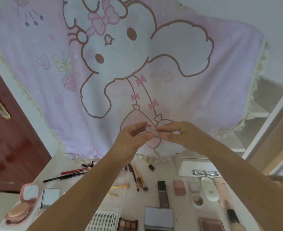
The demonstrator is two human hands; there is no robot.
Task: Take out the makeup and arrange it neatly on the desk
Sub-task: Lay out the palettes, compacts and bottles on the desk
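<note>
Pale tabletop [155,185] below both hands carries most makeup already: brushes, red and black pencils, brown eyeshadow palettes [211,224], round pink compact [20,212]. Left hand [134,135] and right hand [174,131], raised together, pinch one small clear pinkish makeup piece [152,130] between fingertips. Likely near done; that piece is unplaced.

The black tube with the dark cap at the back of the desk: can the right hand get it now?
Probably not yet: the right hand and left hand both pinch a small clear item above the desk. The tube itself lies uncovered.
</note>
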